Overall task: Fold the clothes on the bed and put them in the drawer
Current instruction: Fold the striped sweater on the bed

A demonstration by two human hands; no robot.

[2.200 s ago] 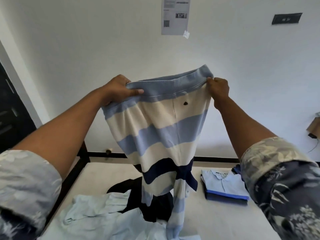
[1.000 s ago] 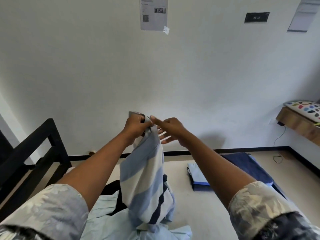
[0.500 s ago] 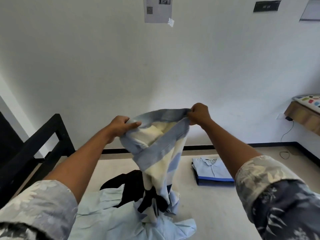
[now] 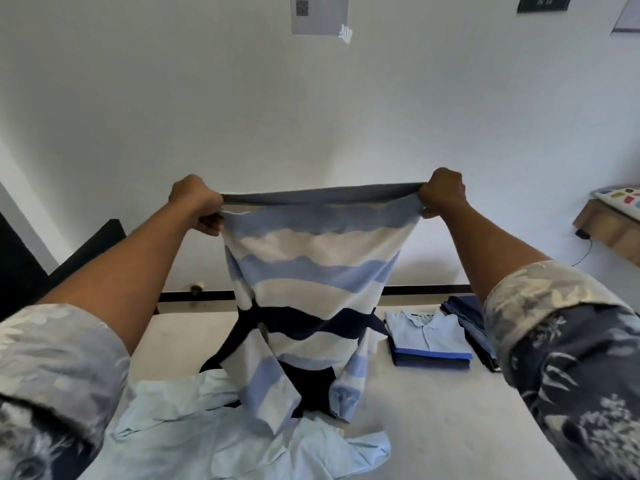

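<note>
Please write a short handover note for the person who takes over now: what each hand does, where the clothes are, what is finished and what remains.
Left hand and right hand each grip one end of the upper edge of the striped shirt, which hangs stretched between them above the bed.
Unfolded on the bed: a pale blue shirt and a black garment.
Done: a folded stack lies to the right, with dark blue folded pieces beside it.
Left: fold the striped shirt and the two loose garments, then put everything in the drawer, which is not in view.
</note>
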